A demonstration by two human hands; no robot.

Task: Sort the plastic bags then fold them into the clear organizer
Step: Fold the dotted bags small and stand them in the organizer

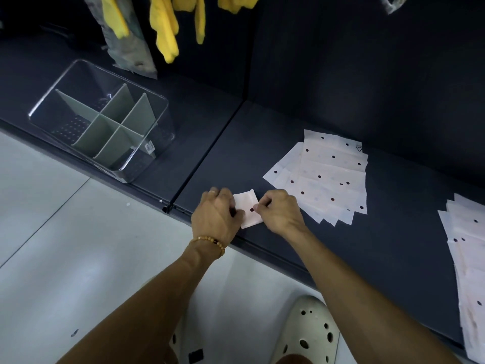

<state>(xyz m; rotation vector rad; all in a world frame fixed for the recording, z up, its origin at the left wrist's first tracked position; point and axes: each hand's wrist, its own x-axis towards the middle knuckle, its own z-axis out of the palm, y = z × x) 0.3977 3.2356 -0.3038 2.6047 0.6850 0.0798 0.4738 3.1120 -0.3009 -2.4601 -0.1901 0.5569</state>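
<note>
A small folded plastic bag [248, 212] lies at the front edge of the dark shelf [393, 232], pinched on its left side by the left hand [217, 214] and on its right by the right hand [279, 210]. To the bag's right lies a fanned bag stack [322, 177], with a second stack [469, 271] farther right. The clear organizer [105, 127] stands well to the bag's left, its compartments holding no bags.

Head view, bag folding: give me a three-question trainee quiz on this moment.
1. True or false: the organizer already holds folded bags.
2. What do the left hand and right hand hold? A) a glove B) a small folded bag C) the organizer
3. Fill in: flat bags lie in ___ piles, a fanned pile and an edge pile.

Key: 1 false, its compartments look empty; 2 B; 3 two.
</note>
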